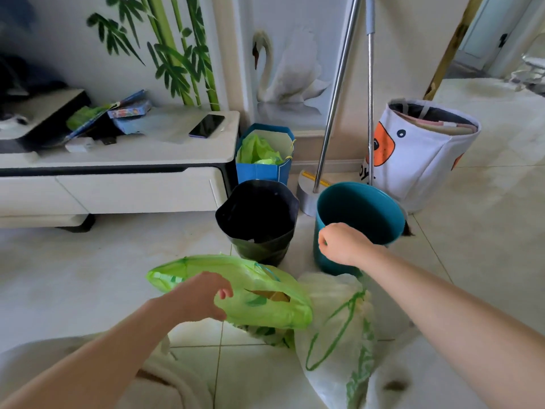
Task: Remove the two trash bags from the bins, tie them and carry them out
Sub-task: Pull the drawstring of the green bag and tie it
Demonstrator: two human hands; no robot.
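While the left hand [203,296] hovers spread at the green bag's [265,293] nine o'clock and the right hand [339,243] pinches the teal bin's [368,211] rim, the untied bag could spill.

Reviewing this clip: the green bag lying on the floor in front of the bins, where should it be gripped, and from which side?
Grip the green bag at its loose upper edge beside the slit-like opening, coming from above and from the left, where the left hand already hovers with its fingers curled. The bag lies slumped on its side, so only that slack rim probably gathers easily for tying; the bulging body offers nothing to pinch.
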